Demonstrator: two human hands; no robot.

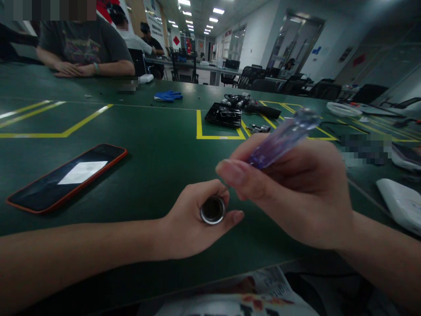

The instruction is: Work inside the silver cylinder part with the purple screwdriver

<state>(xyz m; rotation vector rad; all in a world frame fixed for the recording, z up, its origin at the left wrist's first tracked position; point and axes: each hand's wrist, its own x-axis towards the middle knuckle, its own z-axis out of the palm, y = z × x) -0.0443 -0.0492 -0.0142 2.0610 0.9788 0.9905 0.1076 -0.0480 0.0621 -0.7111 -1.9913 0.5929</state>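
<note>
My right hand (296, 193) is raised over the table's near side, its thumb and fingers pinched on a screwdriver-like tool with a clear purple handle (279, 140). The handle slants up to the right; whether a shaft is attached is hidden by the fingers. Lower and to the left, my left hand (187, 219) curls around a short tube with a shiny metal rim (212, 210). Its round hollow end faces me and looks dark inside. The tube's length is hidden in the palm. A gap separates the tool from the tube.
A phone in an orange case (69, 177) lies at left. Beyond my hands are a black packet (224, 115), a black cylinder (265, 110), small metal parts (258, 128) and a blue glove (168, 95). A white device (401, 204) sits at right. A person (85, 48) sits across the table.
</note>
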